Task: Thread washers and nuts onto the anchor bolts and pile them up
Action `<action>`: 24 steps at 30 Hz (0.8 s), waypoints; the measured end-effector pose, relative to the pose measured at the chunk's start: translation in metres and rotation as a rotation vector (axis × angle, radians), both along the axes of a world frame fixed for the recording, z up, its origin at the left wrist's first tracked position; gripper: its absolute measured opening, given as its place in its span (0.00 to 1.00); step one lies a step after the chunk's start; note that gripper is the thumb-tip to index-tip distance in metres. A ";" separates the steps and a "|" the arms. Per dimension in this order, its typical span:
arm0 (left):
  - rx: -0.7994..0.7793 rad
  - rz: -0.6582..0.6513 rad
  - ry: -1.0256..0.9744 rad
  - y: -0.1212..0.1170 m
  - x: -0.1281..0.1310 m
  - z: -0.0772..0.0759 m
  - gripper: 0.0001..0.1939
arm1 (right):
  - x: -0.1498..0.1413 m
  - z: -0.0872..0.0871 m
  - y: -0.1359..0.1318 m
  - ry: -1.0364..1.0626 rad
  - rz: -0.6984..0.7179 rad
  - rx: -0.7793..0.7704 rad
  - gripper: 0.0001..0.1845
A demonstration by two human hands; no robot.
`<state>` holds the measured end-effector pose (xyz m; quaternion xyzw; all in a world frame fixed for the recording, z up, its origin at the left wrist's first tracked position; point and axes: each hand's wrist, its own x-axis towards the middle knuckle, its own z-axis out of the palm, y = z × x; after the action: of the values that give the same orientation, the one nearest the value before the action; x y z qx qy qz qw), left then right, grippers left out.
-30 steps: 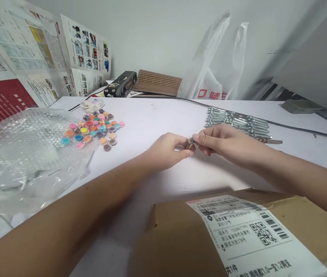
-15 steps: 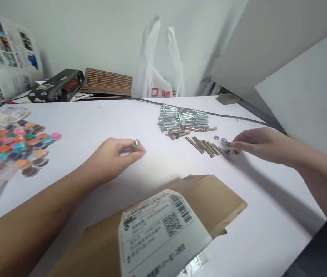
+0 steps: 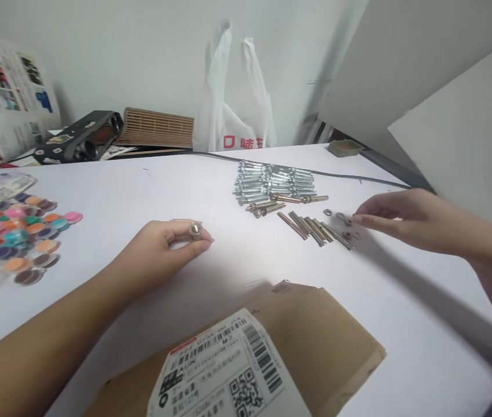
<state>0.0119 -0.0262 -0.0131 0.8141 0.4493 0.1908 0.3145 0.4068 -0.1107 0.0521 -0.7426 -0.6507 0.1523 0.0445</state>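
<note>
My left hand (image 3: 170, 246) is closed around a short brassy metal sleeve (image 3: 195, 230), held upright between thumb and fingers with its hollow end facing up. At the right, my right hand (image 3: 396, 219) pinches a small nut (image 3: 349, 222) at its fingertips, low over the table. Beside those fingertips lie a flat washer (image 3: 340, 216), another washer (image 3: 327, 212) and a second nut (image 3: 347, 235). Several loose metal sleeves and rods (image 3: 311, 227) lie just left of them. Behind, assembled silver expansion bolts (image 3: 274, 180) are stacked in rows, with brassy bolts (image 3: 265, 207) in front.
A labelled cardboard box (image 3: 328, 341) fills the near middle. Colourful round discs (image 3: 15, 234) are heaped at the left. A black cable (image 3: 341, 175) runs along the back, near a small greenish tray (image 3: 345, 148). A white plastic bag (image 3: 237, 124) hangs behind.
The view has shifted slightly, so the box sits lower in it. My right hand has drawn a little away from the loose parts, uncovering the second nut. My left hand keeps the sleeve.
</note>
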 end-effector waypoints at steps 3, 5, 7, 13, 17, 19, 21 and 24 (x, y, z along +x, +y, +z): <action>-0.011 -0.020 -0.044 -0.003 0.001 0.002 0.12 | -0.060 0.017 0.019 0.186 0.241 0.112 0.16; -0.015 -0.036 -0.094 -0.005 0.001 0.003 0.12 | -0.109 0.016 0.033 0.346 0.492 0.174 0.11; -0.026 -0.067 -0.144 -0.007 0.001 0.003 0.12 | -0.153 0.008 0.049 0.479 0.658 0.303 0.09; -0.062 -0.086 -0.230 -0.007 0.000 -0.001 0.13 | -0.205 -0.019 0.076 0.531 0.717 0.328 0.09; -0.087 -0.113 -0.280 -0.006 0.000 -0.005 0.13 | -0.200 -0.019 0.073 0.553 0.698 0.338 0.08; -0.085 -0.118 -0.291 -0.006 0.001 -0.006 0.13 | -0.198 -0.019 0.071 0.550 0.705 0.365 0.08; -0.078 -0.123 -0.305 -0.007 0.001 -0.006 0.12 | -0.197 -0.020 0.070 0.539 0.718 0.395 0.09; -0.062 -0.128 -0.293 -0.007 0.001 -0.005 0.11 | -0.196 -0.025 0.071 0.516 0.710 0.416 0.11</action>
<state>0.0132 -0.0336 -0.0178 0.7946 0.3514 0.2730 0.4130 0.2110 -0.0393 0.0274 -0.3881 -0.8483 0.2039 0.2969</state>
